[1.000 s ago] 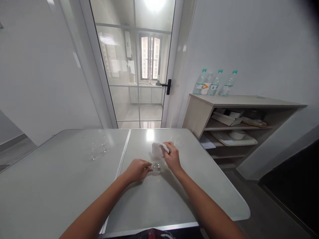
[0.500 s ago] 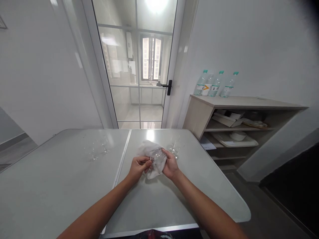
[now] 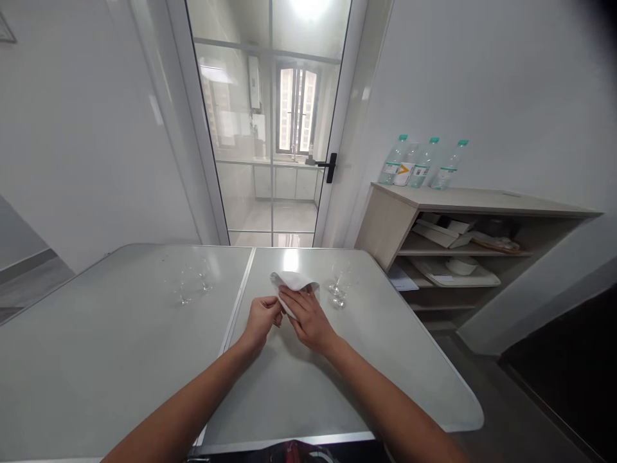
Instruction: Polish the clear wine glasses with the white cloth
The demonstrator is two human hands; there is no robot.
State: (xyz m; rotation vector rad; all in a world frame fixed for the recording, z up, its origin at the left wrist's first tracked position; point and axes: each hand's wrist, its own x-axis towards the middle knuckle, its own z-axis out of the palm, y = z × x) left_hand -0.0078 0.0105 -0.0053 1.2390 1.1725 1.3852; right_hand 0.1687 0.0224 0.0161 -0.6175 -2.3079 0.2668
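Both my hands meet above the middle of the grey table (image 3: 120, 360). My right hand (image 3: 308, 318) is wrapped round a white cloth (image 3: 294, 281) that covers a small clear glass, which is now hidden inside the cloth. My left hand (image 3: 263, 319) is closed in a pinch at the lower left of the bundle, likely on the glass's stem or base. Just right of the cloth stand two small stemmed glasses (image 3: 339, 283) on the table. Two more clear glasses (image 3: 191, 286) stand on the left half.
A seam (image 3: 236, 315) splits the table into two halves. A glass door (image 3: 270, 128) with a black handle is behind it. To the right, a low wooden shelf unit (image 3: 463, 244) carries water bottles (image 3: 419, 162) on top and trays and dishes inside.
The cloth went from bunched beside the glass to spread round it, and now my right hand lies over the cloth with the glass hidden. The view shifted slightly.
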